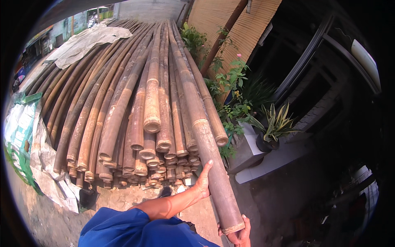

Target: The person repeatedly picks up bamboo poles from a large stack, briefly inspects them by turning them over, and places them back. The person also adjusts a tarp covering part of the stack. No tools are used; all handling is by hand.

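A long, thick bamboo pole (220, 187) slants from the far stack toward me, its near end lifted off the pile. My left hand (203, 182) is wrapped against the pole's left side, a short way up from the end, with the thumb on top. Under the cut end, my right hand (240, 235) cups the pole, its fingers showing on both sides of the rim. Both palms are hidden beneath the bamboo. To the left lies the large stack of bamboo poles (111, 123), their cut ends facing me.
Pale sheeting (96, 41) covers part of the stack, and a green-and-white sack (22, 140) hangs at its left. On the right, a potted plant (273, 123) stands on a white ledge (263, 166). Leafy shrubs (230, 88) grow beside a woven wall panel (218, 20).
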Tool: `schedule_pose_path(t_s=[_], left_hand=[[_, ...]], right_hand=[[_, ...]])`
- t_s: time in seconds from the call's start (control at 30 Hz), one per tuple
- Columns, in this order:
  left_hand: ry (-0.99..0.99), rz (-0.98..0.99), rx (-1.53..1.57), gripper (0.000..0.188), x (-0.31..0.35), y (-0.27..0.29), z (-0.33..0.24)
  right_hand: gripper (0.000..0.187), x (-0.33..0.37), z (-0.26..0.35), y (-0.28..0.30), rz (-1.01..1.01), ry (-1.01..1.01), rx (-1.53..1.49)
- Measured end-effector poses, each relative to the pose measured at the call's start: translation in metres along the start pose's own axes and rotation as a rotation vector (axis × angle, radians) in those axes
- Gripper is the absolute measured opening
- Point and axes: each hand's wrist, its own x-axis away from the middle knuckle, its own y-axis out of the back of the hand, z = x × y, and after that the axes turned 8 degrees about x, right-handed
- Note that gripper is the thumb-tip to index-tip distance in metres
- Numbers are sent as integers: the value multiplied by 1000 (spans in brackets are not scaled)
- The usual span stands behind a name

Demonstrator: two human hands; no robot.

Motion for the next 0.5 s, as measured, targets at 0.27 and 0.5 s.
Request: schedule_pose_path(t_s=[0.27,0.5], left_hand=[[-42,-310,-55,92,-40,-31,29],[-24,-281,-200,106,-66,-34,54]], right_hand=[[80,26,42,-9,-693,424,1113],[74,2,45,7,-952,501,786]])
